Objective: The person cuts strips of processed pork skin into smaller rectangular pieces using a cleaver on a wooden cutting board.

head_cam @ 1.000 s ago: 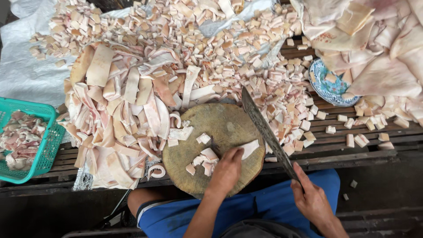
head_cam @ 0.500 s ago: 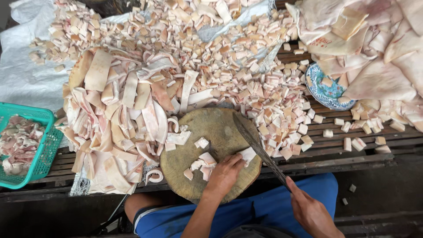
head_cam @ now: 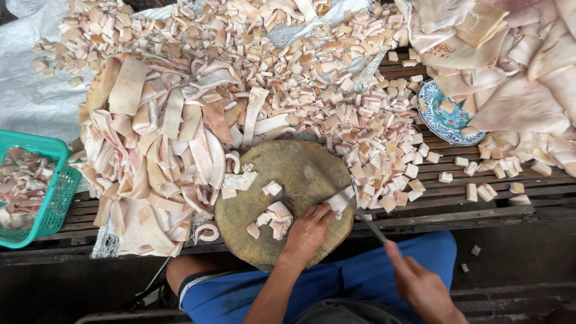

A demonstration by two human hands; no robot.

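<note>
My left hand [head_cam: 308, 231] rests on the round wooden chopping block [head_cam: 288, 174] and pins a pale strip of pork skin [head_cam: 340, 201] at the block's right edge. In my right hand [head_cam: 420, 287] is a long cleaver [head_cam: 362, 217], its blade down on that strip just right of my left fingers. Several cut pieces [head_cam: 273, 217] lie on the block beside my left hand.
A heap of long skin strips [head_cam: 156, 150] lies left of the block, and a pile of small cut squares [head_cam: 336, 78] behind and to its right. A green plastic basket [head_cam: 57, 198] stands far left, a blue patterned plate [head_cam: 444, 114] and large skin sheets [head_cam: 516, 72] at right, all on a slatted wooden bench [head_cam: 492, 210].
The cleaver has swung down from a raised slant to the block's right edge, onto the strip under my left hand. My left hand has stayed on the block.
</note>
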